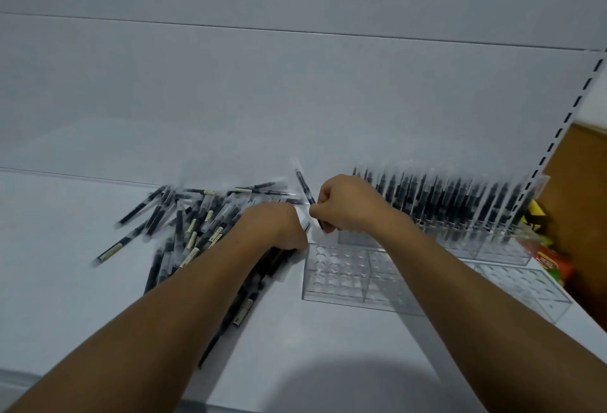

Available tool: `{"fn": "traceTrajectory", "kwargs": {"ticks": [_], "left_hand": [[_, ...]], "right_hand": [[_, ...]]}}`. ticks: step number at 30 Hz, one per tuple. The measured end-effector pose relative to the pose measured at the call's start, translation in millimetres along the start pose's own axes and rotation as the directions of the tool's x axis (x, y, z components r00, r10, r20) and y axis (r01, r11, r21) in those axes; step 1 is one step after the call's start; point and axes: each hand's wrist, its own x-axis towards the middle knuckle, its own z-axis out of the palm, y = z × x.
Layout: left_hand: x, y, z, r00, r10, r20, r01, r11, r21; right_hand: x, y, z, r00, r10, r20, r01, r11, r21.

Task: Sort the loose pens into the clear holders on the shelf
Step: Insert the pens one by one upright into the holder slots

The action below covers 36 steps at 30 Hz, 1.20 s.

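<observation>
**A shop: stationery stock on retail racking**

This looks like a shop, at a stationery display. The shelf (pixel 98 281) is a flat white board with a plain white back panel (pixel 295 100) behind it. At the right edge runs a white upright (pixel 558 136) punched with a row of slots, as store racking has. The stock is all of one sort. Dozens of identical black pens (pixel 197 225) with small cream labels lie heaped on the board. Many more stand in tight rows in clear holders (pixel 345 274) whose tops have a grid of round holes. Beyond the upright, on the far right, sit brightly coloured packets (pixel 555 261) in red, yellow and green, their print too blurred to read.
</observation>
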Motion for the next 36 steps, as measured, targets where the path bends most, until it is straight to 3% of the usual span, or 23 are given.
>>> {"fn": "traceTrajectory", "kwargs": {"ticks": [3, 7, 11, 15, 19, 26, 31, 36], "left_hand": [[2.2, -1.8, 3.2, 0.998, -0.040, -0.043, 0.037, 0.998, -0.060], [0.4, -8.8, -2.2, 0.978, -0.109, -0.178, 0.052, 0.953, -0.297], [-4.6, -6.4, -14.6, 0.930, -0.065, -0.361, -0.147, 0.837, -0.528], [-9.1, 11.7, -23.9, 0.852, 0.003, -0.523, -0.351, 0.745, -0.567], [-10.5, 38.2, -25.9, 0.779, -0.017, -0.626, -0.500, 0.587, -0.638], [-10.0, 98.8, -22.3, 0.731, 0.030, -0.682, -0.652, 0.326, -0.684], [-2.2, 141.0, -17.6, 0.737, 0.111, -0.667, -0.671, 0.239, -0.702], [7.9, 159.2, -7.1, 0.756, 0.147, -0.638, -0.654, 0.221, -0.724]], "right_hand": [[-12.1, 7.2, -8.5, 0.993, -0.037, -0.108, 0.048, 0.993, 0.109], [-28.9, 24.3, -21.3, 0.973, -0.063, -0.223, 0.113, 0.968, 0.224], [-47.8, 45.1, -35.8, 0.952, -0.052, -0.303, 0.141, 0.950, 0.279], [-64.9, 71.4, -46.6, 0.938, -0.027, -0.345, 0.157, 0.921, 0.356], [-78.0, 104.1, -53.7, 0.917, 0.003, -0.398, 0.143, 0.930, 0.338], [-90.2, 149.3, -74.2, 0.860, 0.054, -0.507, 0.147, 0.926, 0.347], [-91.9, 176.4, -86.5, 0.806, 0.129, -0.578, 0.126, 0.917, 0.379], [-90.1, 194.9, -73.0, 0.755, 0.176, -0.632, 0.095, 0.924, 0.371]]}}
